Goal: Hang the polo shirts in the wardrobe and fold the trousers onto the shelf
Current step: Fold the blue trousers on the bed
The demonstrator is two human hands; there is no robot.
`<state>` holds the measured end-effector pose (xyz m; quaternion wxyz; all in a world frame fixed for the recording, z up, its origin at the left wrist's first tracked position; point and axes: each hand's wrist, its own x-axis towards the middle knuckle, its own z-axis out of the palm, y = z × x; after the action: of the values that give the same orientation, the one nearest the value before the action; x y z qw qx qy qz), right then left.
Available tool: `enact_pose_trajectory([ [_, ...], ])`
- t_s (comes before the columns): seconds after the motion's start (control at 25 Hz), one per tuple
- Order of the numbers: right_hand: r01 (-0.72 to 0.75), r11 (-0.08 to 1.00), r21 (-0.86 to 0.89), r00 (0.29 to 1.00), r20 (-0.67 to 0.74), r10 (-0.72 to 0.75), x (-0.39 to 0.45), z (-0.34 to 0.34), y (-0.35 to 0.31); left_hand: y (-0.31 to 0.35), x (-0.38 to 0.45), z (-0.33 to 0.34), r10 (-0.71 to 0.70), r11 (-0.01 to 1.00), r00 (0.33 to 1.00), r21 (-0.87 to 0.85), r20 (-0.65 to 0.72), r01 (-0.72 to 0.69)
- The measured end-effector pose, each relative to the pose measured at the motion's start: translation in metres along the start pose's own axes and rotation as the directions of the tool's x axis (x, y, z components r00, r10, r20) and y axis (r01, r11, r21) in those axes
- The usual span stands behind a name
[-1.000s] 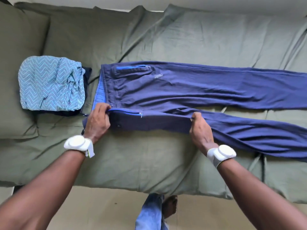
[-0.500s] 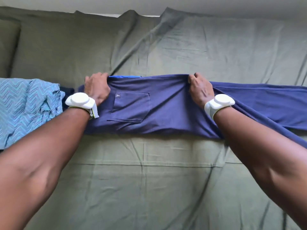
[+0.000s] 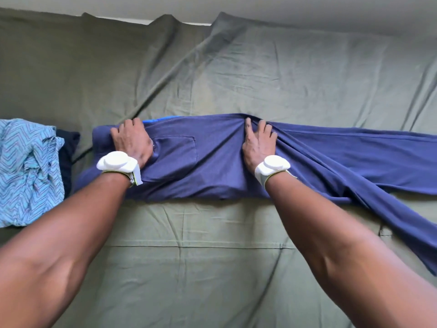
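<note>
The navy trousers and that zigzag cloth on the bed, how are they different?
The navy trousers are plain dark blue; the zigzag cloth is light blue with a pattern. The trousers stretch long across the bed; the cloth sits bunched up. Both hands press the trousers; nothing touches the cloth. Both lie on the green sheet.

Navy trousers [image 3: 212, 166] folded lengthwise, spread flat across green bedding, back pocket facing up. Waistband end under the left hand's fingers [image 3: 127, 129]; crotch seam bunched at the right hand's fingertips [image 3: 261, 129]. Legs trailing away beyond the right fingers, lower leg slanting off, creased and partly uncovered.
</note>
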<state>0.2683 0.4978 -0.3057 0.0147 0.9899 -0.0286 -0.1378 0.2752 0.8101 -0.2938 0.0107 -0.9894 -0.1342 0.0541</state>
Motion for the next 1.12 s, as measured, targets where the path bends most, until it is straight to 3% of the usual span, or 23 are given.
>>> enact_pose_trajectory([
  [0.08, 0.010, 1.000, 0.005, 1.000, 0.018, -0.010, -0.014, 0.003, 0.005, 0.028, -0.009, -0.010, -0.203, 0.976, 0.974, -0.060, 0.102, 0.210],
  [0.12, 0.037, 0.999, 0.012, 0.999, 0.035, -0.037, -0.021, 0.003, 0.008, 0.050, -0.021, -0.016, -0.215, 0.973, 0.968, -0.060, 0.127, 0.224],
  [0.2, 0.084, 0.994, 0.063, 0.995, 0.050, -0.087, -0.033, 0.010, 0.017, 0.102, -0.056, -0.015, 0.038, 0.997, 0.997, -0.072, 0.072, -0.033],
  [0.28, 0.116, 0.986, 0.117, 0.991, 0.055, -0.123, -0.046, 0.020, 0.042, 0.164, -0.107, -0.004, 0.361, 0.928, 0.926, -0.136, 0.112, -0.346],
  [0.32, 0.142, 0.982, 0.127, 0.986, 0.067, -0.151, -0.051, 0.025, 0.058, 0.190, -0.129, 0.003, 0.418, 0.906, 0.890, -0.156, 0.180, -0.394],
  [0.44, 0.258, 0.961, 0.102, 0.958, 0.100, -0.268, -0.066, 0.030, 0.120, 0.259, -0.169, 0.017, 0.251, 0.964, 0.912, -0.164, 0.324, -0.207],
  [0.56, 0.355, 0.930, 0.096, 0.934, 0.010, -0.358, -0.089, 0.036, 0.208, 0.337, -0.190, 0.013, 0.144, 0.987, 0.925, -0.118, 0.352, -0.109],
  [0.76, 0.299, 0.951, 0.080, 0.954, -0.028, -0.298, -0.132, 0.049, 0.357, 0.454, -0.219, 0.000, 0.124, 0.987, 0.897, -0.144, 0.423, -0.069],
  [1.0, 0.204, 0.972, 0.119, 0.970, -0.162, -0.184, -0.165, 0.042, 0.414, 0.475, -0.222, 0.016, 0.024, 0.999, 0.929, -0.050, 0.371, -0.005],
  [1.12, 0.216, 0.922, 0.323, 0.954, -0.272, -0.128, -0.166, 0.044, 0.427, 0.477, -0.222, 0.015, 0.006, 0.999, 0.924, -0.048, 0.382, 0.014],
])
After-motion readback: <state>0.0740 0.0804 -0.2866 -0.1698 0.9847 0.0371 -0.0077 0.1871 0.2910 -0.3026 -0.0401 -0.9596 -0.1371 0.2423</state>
